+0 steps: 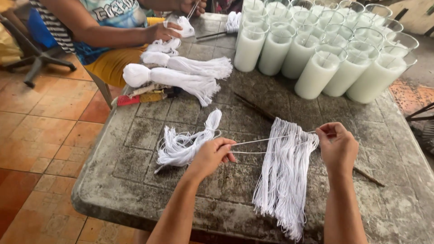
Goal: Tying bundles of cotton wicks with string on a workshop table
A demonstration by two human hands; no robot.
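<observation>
I am drawing one white string taut between my left hand and right hand, fingers of both pinching its ends. Below it is lying the cut pile; laying it there calls for keeping tension.

Both forearms enter from bottom edge, bare, angled upward and slightly inward. Left hand half-closed, palm turned down, thumb and forefinger pinched together at grip, fingertips pointing right. Right hand raised a little higher, back of hand toward camera, fingers curled, thumb and forefinger pinched at its upper left. Two grips well apart, facing each other, roughly level. Wrists straight.
</observation>
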